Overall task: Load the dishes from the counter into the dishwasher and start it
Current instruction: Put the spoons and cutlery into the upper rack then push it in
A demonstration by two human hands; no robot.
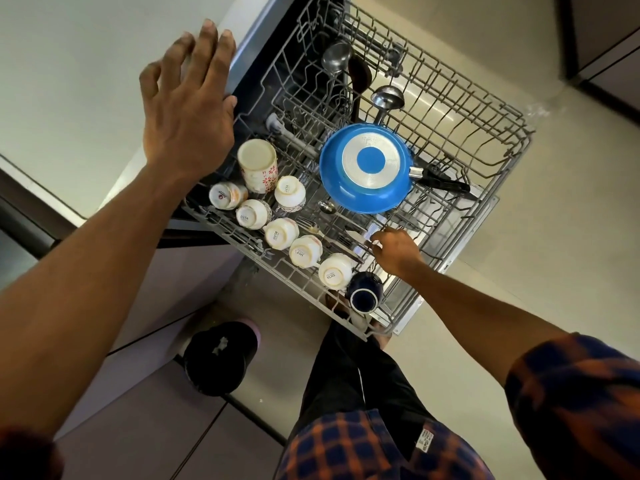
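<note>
Looking straight down, you see the dishwasher's pulled-out rack (502,133), a grey wire basket that fills the middle of the view above pale floor. You seem to be in the loading step, placing cutlery, with most of the dishes already in the rack and the start step not yet reached.

Your left hand (187,112) is spread flat and open, fingers apart, braced on the edge of the white counter (69,81) just beside the rack; it holds nothing. Your right hand (394,249) reaches down to the rack's near side, fingertips closed among the cutlery there. Whether they grip a piece, you cannot tell.

A blue frying pan (367,168) sits upside down in the centre of the rack, its black handle pointing right. Behind it stand two steel ladles (388,97) and a dark spoon. Along the left edge runs a row of white cups (280,233), all upturned, with one tall flowered mug (258,164) and a dark blue cup (363,292) at the near corner.

Next, you likely need to settle the cutlery flat and let go, then push the rack in, so nothing should stick up above the wires.
</note>
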